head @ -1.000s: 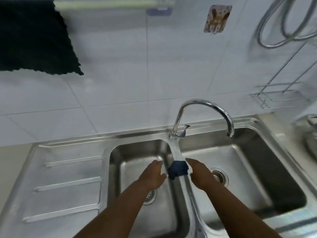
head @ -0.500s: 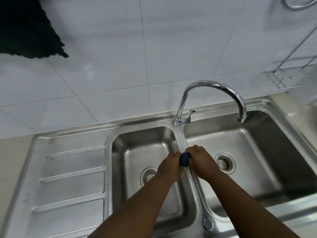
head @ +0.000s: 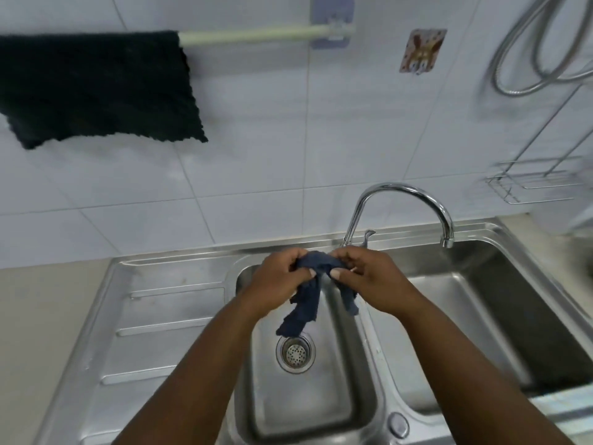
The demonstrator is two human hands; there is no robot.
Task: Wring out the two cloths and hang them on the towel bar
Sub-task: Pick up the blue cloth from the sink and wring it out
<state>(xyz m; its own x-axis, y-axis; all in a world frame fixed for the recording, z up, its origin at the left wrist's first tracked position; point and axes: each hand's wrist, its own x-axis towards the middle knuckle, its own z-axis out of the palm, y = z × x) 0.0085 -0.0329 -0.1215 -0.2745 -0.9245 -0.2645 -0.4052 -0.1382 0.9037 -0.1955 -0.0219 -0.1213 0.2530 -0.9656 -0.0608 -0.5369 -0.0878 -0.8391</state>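
A small dark blue cloth (head: 306, 297) hangs crumpled over the left sink basin (head: 308, 403). My left hand (head: 276, 284) and my right hand (head: 369, 281) both pinch its top edge, thumbs close together. Its loose ends dangle toward the drain (head: 295, 353). A dark green cloth (head: 96, 88) hangs spread over the left part of the pale towel bar (head: 256, 36) on the tiled wall. The bar's right stretch is bare up to its bracket (head: 332, 25).
A curved chrome tap (head: 404, 194) arches over the right basin (head: 481, 316). The ribbed drainboard (head: 154, 316) lies to the left. On the right wall are a wire rack (head: 532, 184), a coiled metal hose (head: 539, 59) and a patterned wall hook (head: 422, 51).
Both hands lifted the blue cloth off the divider between the basins, after squeezing it tight, and now hold it loosened and dangling. The view tilted up, showing the towel bar again.
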